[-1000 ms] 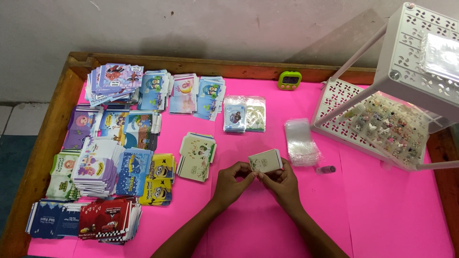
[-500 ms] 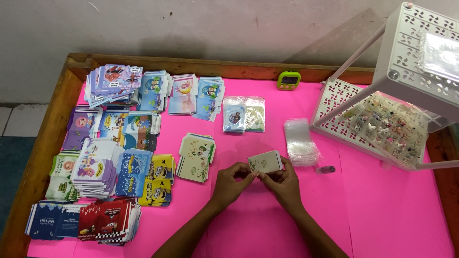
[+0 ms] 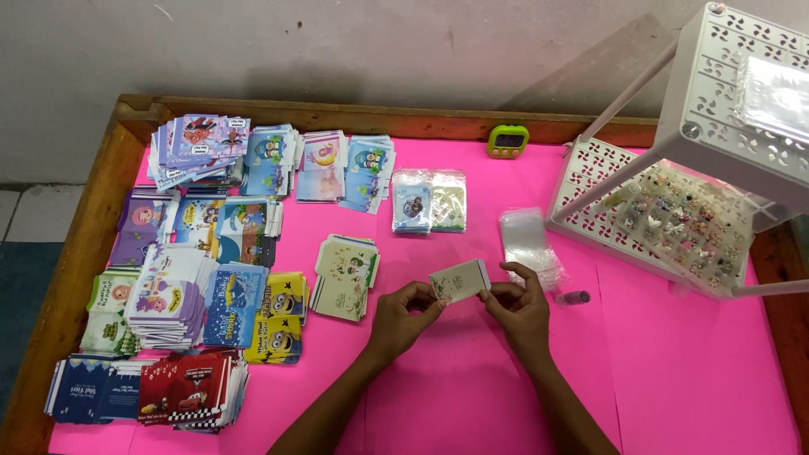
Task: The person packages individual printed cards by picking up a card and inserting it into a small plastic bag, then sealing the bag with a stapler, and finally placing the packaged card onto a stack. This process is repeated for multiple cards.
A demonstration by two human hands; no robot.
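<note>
Bright pink paper covers a wood-framed counter (image 3: 472, 396) set against a grey plaster wall, seen from above. Along its left side lie stacks of small printed cartoon cards (image 3: 181, 278) in purple, blue, yellow and red, fanned in rows from the back edge to the front corner. Just right of them sits a short pile of cream cards with green drawings (image 3: 345, 276), and farther back two clear-wrapped card packets (image 3: 428, 200) lie side by side. At the centre, the person's left hand (image 3: 403, 313) pinches the lower left corner of a small cream card with a green print (image 3: 459, 280), held tilted just above the pink paper. The right hand (image 3: 518, 305) pinches the same card at its right edge, fingers closed on it, so both grips hold the one card between them. Behind the right hand lies a stack of clear plastic sleeves (image 3: 527, 244), and a small pink capped tube (image 3: 572, 297) rests just beside that hand. A green digital timer (image 3: 508, 141) stands near the back rim. At far right, a white perforated plastic rack (image 3: 716, 101) carries a tray of small colourful trinkets (image 3: 683, 223) on its lower shelf.
</note>
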